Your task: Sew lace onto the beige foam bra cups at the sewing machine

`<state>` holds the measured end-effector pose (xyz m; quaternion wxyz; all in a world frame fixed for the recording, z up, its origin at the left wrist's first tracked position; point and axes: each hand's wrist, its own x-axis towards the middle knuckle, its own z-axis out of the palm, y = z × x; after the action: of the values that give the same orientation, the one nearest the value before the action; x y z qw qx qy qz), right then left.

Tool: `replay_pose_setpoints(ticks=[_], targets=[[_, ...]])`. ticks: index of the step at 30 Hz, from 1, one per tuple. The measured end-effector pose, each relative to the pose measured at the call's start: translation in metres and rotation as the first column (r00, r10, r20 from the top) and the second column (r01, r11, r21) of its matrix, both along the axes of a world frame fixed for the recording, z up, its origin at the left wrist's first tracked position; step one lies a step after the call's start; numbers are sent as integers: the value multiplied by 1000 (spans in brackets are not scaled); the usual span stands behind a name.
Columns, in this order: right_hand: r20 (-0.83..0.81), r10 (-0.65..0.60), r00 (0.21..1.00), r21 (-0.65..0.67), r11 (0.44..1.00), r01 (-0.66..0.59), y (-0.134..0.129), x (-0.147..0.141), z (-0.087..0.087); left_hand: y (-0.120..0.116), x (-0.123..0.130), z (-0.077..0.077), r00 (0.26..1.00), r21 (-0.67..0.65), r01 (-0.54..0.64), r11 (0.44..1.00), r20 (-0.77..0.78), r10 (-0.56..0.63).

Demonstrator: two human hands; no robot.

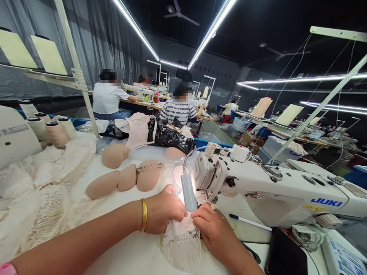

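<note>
In the head view, my left hand (pixel 164 209), with a gold bangle on the wrist, pinches the left part of a white lace piece (pixel 181 244). My right hand (pixel 210 225) has its fingers closed on the right edge of the same lace, whose fringed end hangs toward me. Just ahead of both hands is the head of a JUKI sewing machine (pixel 204 172). A small grey lamp (pixel 188 193) on a bendy neck shines down there and hides the needle area. Several beige bra cups (pixel 126 177) lie on the table left of the machine.
More white lace (pixel 43 194) is heaped on the left. Thread cones (pixel 60 131) stand behind it. A black plastic bag (pixel 172 136) and a pale bra (pixel 139 131) lie at the back. Right of my right hand are a white pen (pixel 250 222) and a dark phone-like slab (pixel 285 254). Co-workers sit beyond.
</note>
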<state>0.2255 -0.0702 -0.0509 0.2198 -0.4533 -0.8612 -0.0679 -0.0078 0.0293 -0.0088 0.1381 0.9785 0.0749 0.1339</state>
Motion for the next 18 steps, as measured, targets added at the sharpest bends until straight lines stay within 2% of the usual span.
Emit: replay_pose_setpoints(ticks=[3, 5, 9, 12, 18], targets=[[-1, -15, 1000, -15, 1000, 15, -1, 1, -1, -3, 0, 3, 994, 139, 26, 990, -112, -11], [-2, -33, 999, -16, 999, 33, 0, 2, -3, -2, 0, 4, 992, 160, 11, 987, -129, 9], [-15, -68, 998, -17, 998, 68, 3, 4, -5, 5, -1, 0, 992, 161, -25, 987, -121, 45], [-12, -145, 989, -16, 989, 144, 4, 5, -6, 10, -2, -1, 992, 159, -48, 986, -106, 66], [-116, -301, 947, -71, 953, 294, 13, 8, -15, 14, 1, 0, 997, 58, -69, 996, -35, 71]])
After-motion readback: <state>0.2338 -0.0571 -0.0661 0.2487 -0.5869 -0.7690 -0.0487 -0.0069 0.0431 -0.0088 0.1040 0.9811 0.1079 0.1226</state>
